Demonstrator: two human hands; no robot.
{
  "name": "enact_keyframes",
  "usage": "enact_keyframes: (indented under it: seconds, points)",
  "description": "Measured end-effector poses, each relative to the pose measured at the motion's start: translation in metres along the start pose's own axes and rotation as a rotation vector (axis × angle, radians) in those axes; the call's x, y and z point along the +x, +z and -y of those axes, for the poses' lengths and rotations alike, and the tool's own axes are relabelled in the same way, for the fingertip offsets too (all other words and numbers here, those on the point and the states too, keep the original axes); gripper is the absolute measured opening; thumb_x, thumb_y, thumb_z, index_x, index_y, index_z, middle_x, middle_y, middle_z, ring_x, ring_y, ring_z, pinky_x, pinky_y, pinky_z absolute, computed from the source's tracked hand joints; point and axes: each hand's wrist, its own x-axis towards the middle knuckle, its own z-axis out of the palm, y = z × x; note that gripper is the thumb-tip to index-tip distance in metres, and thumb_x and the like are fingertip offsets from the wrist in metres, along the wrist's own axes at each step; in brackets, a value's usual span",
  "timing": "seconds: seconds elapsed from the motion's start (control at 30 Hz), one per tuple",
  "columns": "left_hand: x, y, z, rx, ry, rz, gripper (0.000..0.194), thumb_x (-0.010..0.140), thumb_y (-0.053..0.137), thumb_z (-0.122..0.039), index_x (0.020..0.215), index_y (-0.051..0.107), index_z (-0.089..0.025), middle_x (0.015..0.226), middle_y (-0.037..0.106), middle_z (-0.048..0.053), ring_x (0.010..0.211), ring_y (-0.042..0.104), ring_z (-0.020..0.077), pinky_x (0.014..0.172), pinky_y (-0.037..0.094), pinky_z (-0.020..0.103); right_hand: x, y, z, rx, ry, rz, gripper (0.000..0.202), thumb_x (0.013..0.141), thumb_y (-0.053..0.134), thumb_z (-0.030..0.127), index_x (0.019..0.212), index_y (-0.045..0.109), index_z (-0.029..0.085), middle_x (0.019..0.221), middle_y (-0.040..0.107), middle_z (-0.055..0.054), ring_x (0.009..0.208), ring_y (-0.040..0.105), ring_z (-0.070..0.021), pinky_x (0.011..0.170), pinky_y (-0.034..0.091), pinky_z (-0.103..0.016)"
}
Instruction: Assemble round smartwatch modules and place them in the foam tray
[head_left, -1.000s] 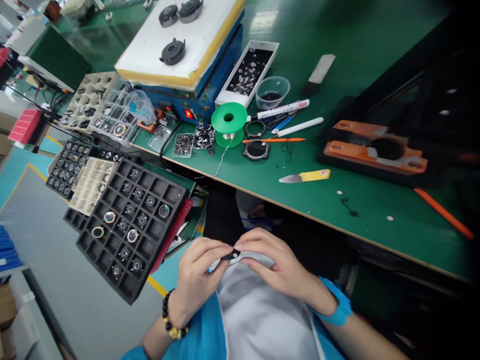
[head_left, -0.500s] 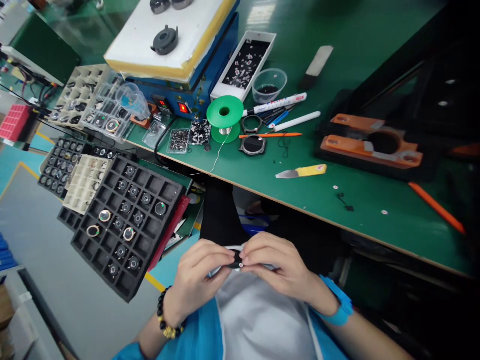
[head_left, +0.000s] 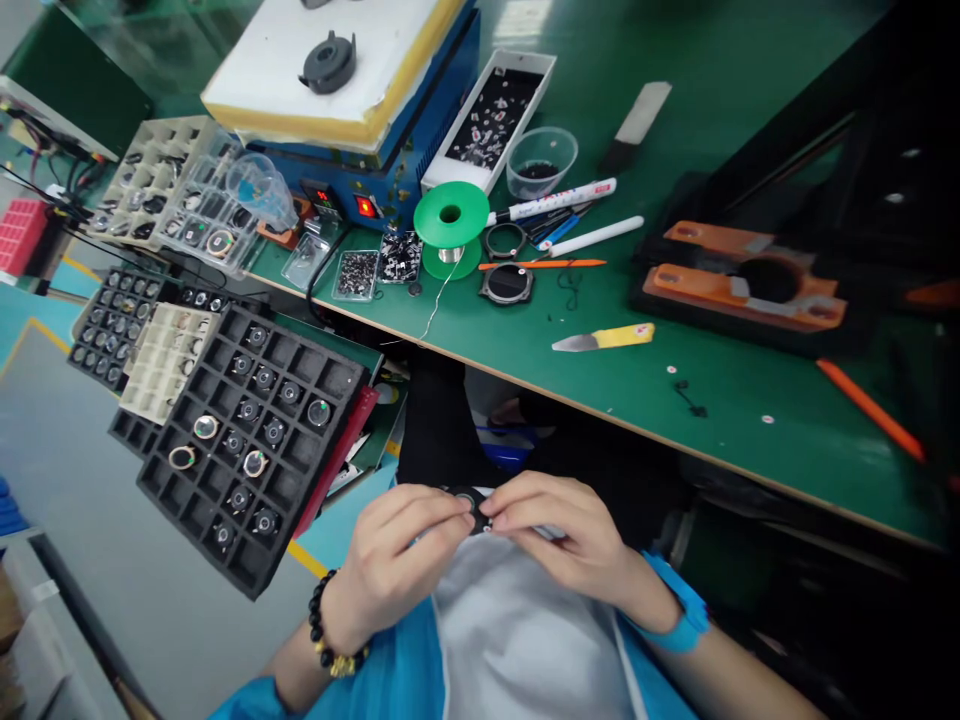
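Low over my lap, both hands hold a small black round watch case (head_left: 475,512) by its edges. My left hand (head_left: 411,540) pinches its left side, thumb and fingertips closed on it. On the opposite side the fingertips of my right hand (head_left: 566,530) are closed on the rim, near a small white dot. The fingers cover much of the case. Beyond the hands, on the green bench (head_left: 510,350), lie another watch case (head_left: 507,284), a watch ring (head_left: 505,241) and a yellow-handled knife (head_left: 604,338).
A black compartment tray (head_left: 262,430) of watch parts stands to the left. On the bench are a green solder spool (head_left: 451,215), a blue heating plate (head_left: 405,170), a white bin (head_left: 491,120), a plastic cup (head_left: 541,165), pens and an orange fixture (head_left: 742,275).
The held watch case has tilted, showing a round face with a lighter ring. My left fingers have shifted over it, and the right hand stays close to its edge. The view has moved slightly.
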Motion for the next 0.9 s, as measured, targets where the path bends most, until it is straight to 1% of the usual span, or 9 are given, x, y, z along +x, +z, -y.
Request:
enact_keyframes:
  seconds: [0.13,0.3,0.43,0.5,0.6,0.73,0.8,0.87,0.9]
  points:
    - [0.000,-0.002,0.000,0.004,0.002,0.007,0.023,0.091,0.069,-0.002,0.110,0.069,-0.016,0.102,0.080,0.007,0.095,0.074,0.0170,0.088,0.065,0.032,0.000,0.000,0.000,-0.020,-0.002,0.004,0.016,0.099,0.063,0.013,0.109,0.071,0.024,0.100,0.077,-0.006,0.090,0.076,-0.0162,0.075,0.062,-0.024]
    - [0.001,-0.004,0.001,-0.013,0.014,0.003,0.022,0.090,0.069,-0.002,0.108,0.070,-0.015,0.100,0.080,0.007,0.094,0.074,0.0173,0.087,0.065,0.031,0.002,0.001,0.001,-0.047,-0.016,0.012,0.015,0.100,0.062,0.013,0.106,0.069,0.023,0.098,0.077,-0.005,0.089,0.076,-0.0153,0.073,0.061,-0.023]
    - [0.001,-0.001,0.002,-0.039,0.006,-0.015,0.023,0.089,0.070,-0.002,0.108,0.070,-0.015,0.099,0.080,0.007,0.093,0.075,0.0177,0.086,0.064,0.031,-0.001,0.004,-0.001,-0.055,-0.016,-0.006,0.018,0.099,0.060,0.010,0.106,0.068,0.024,0.097,0.077,-0.005,0.087,0.076,-0.0156,0.071,0.061,-0.023]
    - [0.002,0.004,0.003,-0.096,-0.046,-0.068,0.023,0.087,0.073,-0.001,0.104,0.070,-0.016,0.098,0.079,0.007,0.091,0.074,0.0172,0.084,0.063,0.030,-0.003,0.007,-0.002,-0.024,0.009,-0.045,0.017,0.098,0.061,0.009,0.105,0.066,0.024,0.098,0.077,-0.004,0.089,0.076,-0.0152,0.073,0.061,-0.023]
    - [0.005,0.012,0.004,-0.216,-0.201,-0.159,0.022,0.085,0.077,-0.003,0.099,0.070,-0.019,0.095,0.079,0.004,0.087,0.074,0.0155,0.079,0.060,0.028,-0.005,0.010,-0.004,0.057,0.094,-0.138,0.013,0.098,0.066,0.012,0.103,0.063,0.023,0.099,0.075,-0.004,0.091,0.074,-0.0143,0.079,0.061,-0.023]
    - [0.013,0.023,0.003,-0.304,-0.393,-0.219,0.020,0.084,0.077,-0.007,0.097,0.071,-0.021,0.092,0.077,0.002,0.086,0.073,0.0150,0.076,0.059,0.026,-0.001,0.011,-0.005,0.139,0.213,-0.214,0.021,0.099,0.072,0.025,0.119,0.065,0.025,0.107,0.071,-0.006,0.098,0.071,-0.0154,0.086,0.061,-0.026]
    - [0.019,0.027,0.002,-0.324,-0.411,-0.229,0.020,0.084,0.077,-0.007,0.097,0.070,-0.022,0.092,0.076,0.002,0.086,0.073,0.0154,0.076,0.060,0.027,0.003,0.009,-0.004,0.171,0.245,-0.217,0.018,0.100,0.071,0.029,0.118,0.069,0.025,0.108,0.069,-0.006,0.098,0.069,-0.0152,0.086,0.059,-0.026]
    - [0.029,0.030,0.000,-0.320,-0.373,-0.227,0.020,0.085,0.076,-0.007,0.097,0.069,-0.022,0.093,0.075,0.002,0.087,0.072,0.0163,0.076,0.061,0.028,0.008,0.006,-0.004,0.253,0.286,-0.240,0.013,0.101,0.069,0.033,0.111,0.071,0.024,0.105,0.068,-0.006,0.097,0.068,-0.0145,0.084,0.058,-0.025]
    - [0.034,0.031,-0.002,-0.308,-0.338,-0.228,0.021,0.086,0.074,-0.006,0.098,0.069,-0.022,0.093,0.075,0.002,0.088,0.072,0.0166,0.076,0.061,0.028,0.010,0.004,-0.004,0.320,0.313,-0.261,0.015,0.101,0.069,0.036,0.109,0.072,0.023,0.104,0.067,-0.005,0.096,0.068,-0.0143,0.083,0.058,-0.025]
